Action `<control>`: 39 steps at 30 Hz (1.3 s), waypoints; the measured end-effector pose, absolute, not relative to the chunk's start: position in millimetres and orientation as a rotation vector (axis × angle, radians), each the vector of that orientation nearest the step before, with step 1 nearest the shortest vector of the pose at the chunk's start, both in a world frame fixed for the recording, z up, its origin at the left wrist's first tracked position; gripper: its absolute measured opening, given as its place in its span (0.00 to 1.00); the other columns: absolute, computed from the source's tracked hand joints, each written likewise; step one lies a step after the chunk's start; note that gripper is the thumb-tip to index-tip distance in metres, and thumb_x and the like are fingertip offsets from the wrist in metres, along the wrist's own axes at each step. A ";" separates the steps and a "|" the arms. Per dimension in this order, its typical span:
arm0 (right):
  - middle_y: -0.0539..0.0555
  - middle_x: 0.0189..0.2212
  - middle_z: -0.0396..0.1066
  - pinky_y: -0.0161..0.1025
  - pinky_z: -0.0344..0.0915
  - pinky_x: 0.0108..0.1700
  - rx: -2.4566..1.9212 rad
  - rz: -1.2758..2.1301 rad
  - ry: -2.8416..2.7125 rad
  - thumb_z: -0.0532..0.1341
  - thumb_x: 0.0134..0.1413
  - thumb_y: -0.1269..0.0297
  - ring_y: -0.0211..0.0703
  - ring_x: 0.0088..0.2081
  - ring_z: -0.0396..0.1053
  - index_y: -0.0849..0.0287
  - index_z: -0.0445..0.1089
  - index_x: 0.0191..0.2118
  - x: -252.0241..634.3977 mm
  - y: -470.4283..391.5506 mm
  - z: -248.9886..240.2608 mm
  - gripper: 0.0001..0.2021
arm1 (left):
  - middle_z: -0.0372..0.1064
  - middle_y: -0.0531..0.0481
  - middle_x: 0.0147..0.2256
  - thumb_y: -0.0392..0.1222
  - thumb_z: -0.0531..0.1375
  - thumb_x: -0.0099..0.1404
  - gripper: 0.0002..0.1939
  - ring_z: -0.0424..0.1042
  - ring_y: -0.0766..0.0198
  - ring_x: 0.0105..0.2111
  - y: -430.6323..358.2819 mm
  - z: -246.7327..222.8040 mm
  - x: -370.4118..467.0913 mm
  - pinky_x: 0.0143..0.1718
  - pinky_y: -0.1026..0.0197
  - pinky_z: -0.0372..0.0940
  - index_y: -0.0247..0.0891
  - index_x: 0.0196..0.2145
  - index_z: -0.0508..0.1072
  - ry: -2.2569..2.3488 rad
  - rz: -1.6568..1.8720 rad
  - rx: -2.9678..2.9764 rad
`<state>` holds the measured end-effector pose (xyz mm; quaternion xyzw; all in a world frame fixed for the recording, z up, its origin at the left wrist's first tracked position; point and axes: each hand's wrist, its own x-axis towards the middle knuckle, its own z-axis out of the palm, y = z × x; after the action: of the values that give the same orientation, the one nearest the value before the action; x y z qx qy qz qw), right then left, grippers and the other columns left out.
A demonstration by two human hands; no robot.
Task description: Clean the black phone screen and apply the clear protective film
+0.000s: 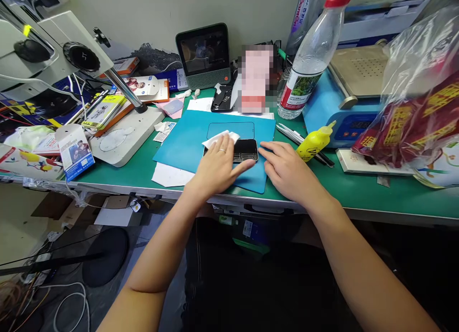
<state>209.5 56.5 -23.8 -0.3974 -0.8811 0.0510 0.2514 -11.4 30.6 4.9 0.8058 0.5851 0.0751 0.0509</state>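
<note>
A dark phone (245, 150) lies sideways on the blue mat (179, 136), light stripes reflected on its glossy face. My left hand (217, 162) lies flat over the phone's left part, thumb spread out across its lower edge. Under its fingertips is a crumpled white wipe (229, 134). My right hand (287, 167) rests beside the phone's right end, fingers stretched and apart, holding nothing; whether a fingertip touches the phone I cannot tell. Just beyond the phone, a black-outlined, phone-shaped clear sheet or marking (236, 127) shows on the mat.
Right of the mat are a yellow squeeze bottle (313, 143), slim pen-like tools (289, 133), a water bottle (301, 79) and a blue heating-plate device (344, 122). A microscope stand (125, 143) is at left. Behind stands a smart display (204, 55); near it lies a black phone-like item (221, 100).
</note>
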 end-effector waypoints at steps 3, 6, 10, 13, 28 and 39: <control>0.68 0.62 0.73 0.66 0.67 0.64 -1.087 0.133 -2.395 0.49 0.71 0.68 0.64 0.63 0.66 0.67 0.74 0.61 208.1 56.4 -22.3 0.23 | 0.45 0.21 0.74 0.68 0.39 0.78 0.48 0.44 0.40 0.76 20.5 -0.5 -33.9 0.74 0.41 0.47 0.16 0.72 0.53 1.860 0.274 2.428; 0.69 0.61 0.73 0.65 0.68 0.64 -1.092 0.120 -2.404 0.49 0.71 0.68 0.64 0.62 0.67 0.68 0.74 0.61 207.8 55.8 -20.4 0.23 | 0.46 0.20 0.73 0.68 0.39 0.78 0.49 0.44 0.40 0.76 9.9 -6.2 -44.0 0.74 0.41 0.47 0.15 0.71 0.53 1.903 0.320 2.413; 0.68 0.62 0.72 0.65 0.68 0.64 -1.100 0.123 -2.430 0.50 0.71 0.67 0.64 0.63 0.66 0.67 0.74 0.62 208.5 53.2 -17.5 0.22 | 0.45 0.18 0.73 0.69 0.41 0.77 0.49 0.44 0.39 0.76 3.4 -14.5 -42.1 0.74 0.39 0.47 0.14 0.71 0.52 1.933 0.394 2.380; 0.69 0.63 0.72 0.64 0.68 0.65 -1.106 0.127 -2.436 0.50 0.71 0.67 0.64 0.63 0.66 0.69 0.74 0.61 208.8 51.6 -17.0 0.22 | 0.45 0.20 0.73 0.68 0.40 0.77 0.48 0.44 0.39 0.76 2.3 -19.1 -38.9 0.74 0.37 0.47 0.17 0.72 0.52 1.966 0.462 2.349; 0.69 0.63 0.71 0.63 0.68 0.65 -1.141 0.163 -2.425 0.51 0.72 0.66 0.64 0.65 0.65 0.69 0.73 0.62 209.3 48.2 -16.3 0.23 | 0.49 0.31 0.74 0.75 0.39 0.73 0.52 0.45 0.41 0.76 -4.5 -18.7 -42.0 0.75 0.39 0.46 0.27 0.74 0.54 1.799 0.569 2.369; 0.70 0.62 0.73 0.64 0.69 0.65 -1.079 0.144 -2.421 0.54 0.71 0.65 0.66 0.63 0.67 0.73 0.74 0.61 211.7 52.8 -17.9 0.23 | 0.58 0.33 0.71 0.76 0.37 0.72 0.51 0.53 0.43 0.73 -2.9 -13.0 -39.8 0.75 0.43 0.47 0.30 0.70 0.65 1.785 0.680 2.336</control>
<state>211.7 52.8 -17.9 -0.3944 -0.8851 0.0525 0.2414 -39.8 -2.9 -13.0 0.7726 0.5905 0.2250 0.0619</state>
